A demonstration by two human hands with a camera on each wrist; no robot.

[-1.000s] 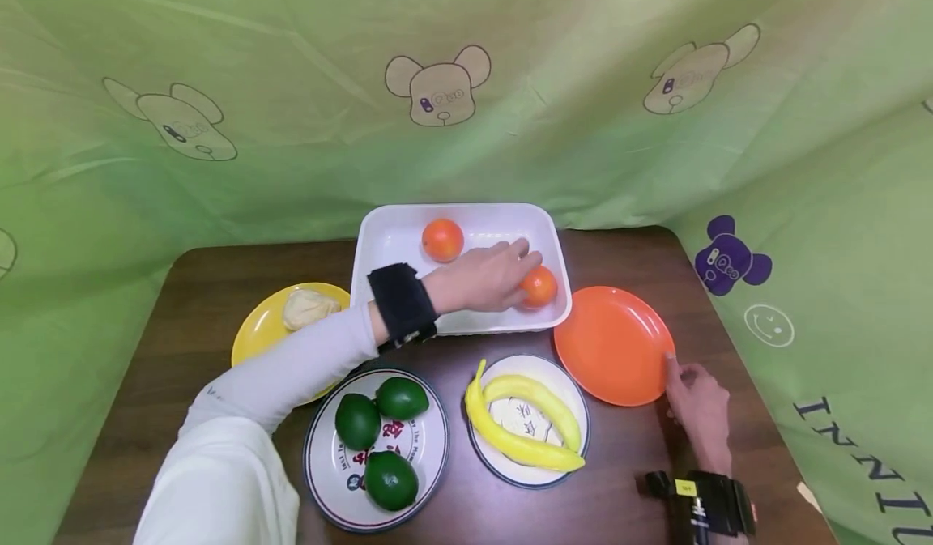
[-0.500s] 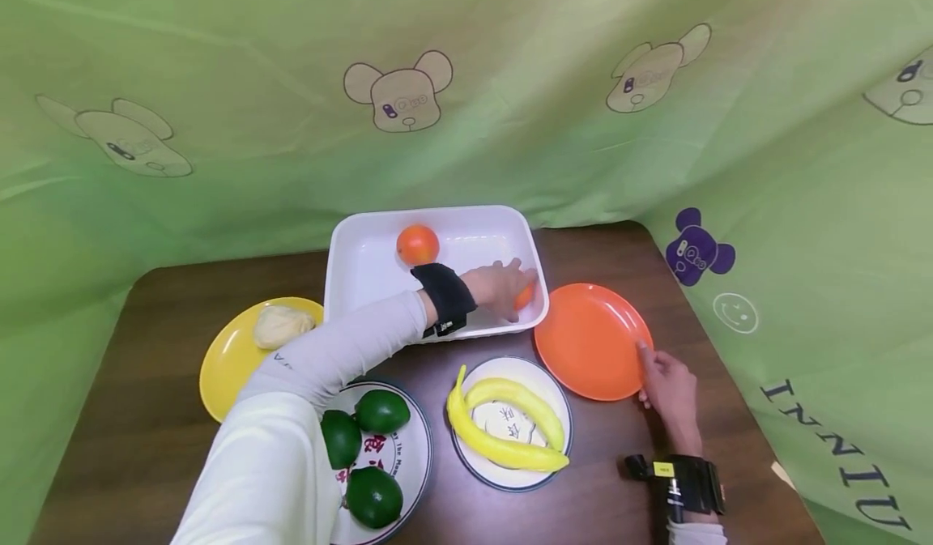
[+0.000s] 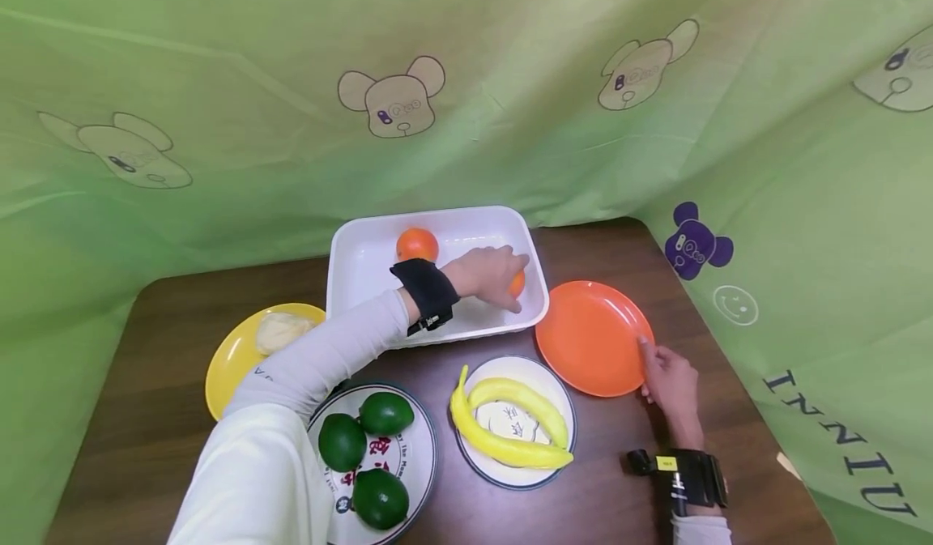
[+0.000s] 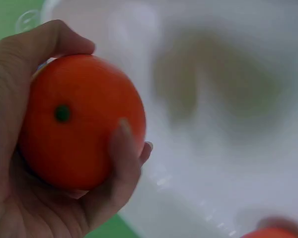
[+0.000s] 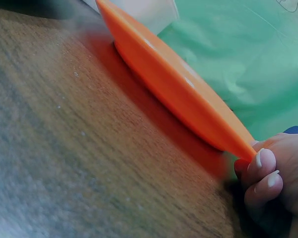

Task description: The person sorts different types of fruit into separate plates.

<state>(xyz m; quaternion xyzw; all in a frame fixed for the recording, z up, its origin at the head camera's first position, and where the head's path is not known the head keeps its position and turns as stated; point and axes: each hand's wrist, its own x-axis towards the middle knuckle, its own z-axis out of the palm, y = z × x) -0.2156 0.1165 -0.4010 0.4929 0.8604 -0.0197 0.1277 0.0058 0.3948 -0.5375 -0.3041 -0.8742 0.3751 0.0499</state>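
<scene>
Inside the white plastic tray (image 3: pixel 364 274), toward its right end, my left hand (image 3: pixel 487 278) grips an orange (image 3: pixel 517 284). The left wrist view shows thumb and fingers curled round this orange (image 4: pixel 82 124), its green stem spot facing the camera. A second orange (image 3: pixel 418 244) lies near the tray's back wall, with its lower edge behind the wristband. To the right of the tray, my right hand (image 3: pixel 672 383) pinches the edge of an orange plate (image 3: pixel 594 338). In the right wrist view, fingertips (image 5: pixel 263 163) are under the rim of the plate (image 5: pixel 174 94), which stands on the table.
A white plate (image 3: pixel 474 464) with two bananas stands in front of the tray. Left of it is a white plate (image 3: pixel 426 456) holding several green avocado-like fruits. A yellow plate (image 3: pixel 229 367) with a pale wrapped lump is partly behind the left sleeve. Green cloth (image 3: pixel 255 229) hangs behind the table.
My left hand has reached right and closed round the right-hand orange. The head view has swung right. My right hand stays at the orange plate's edge.
</scene>
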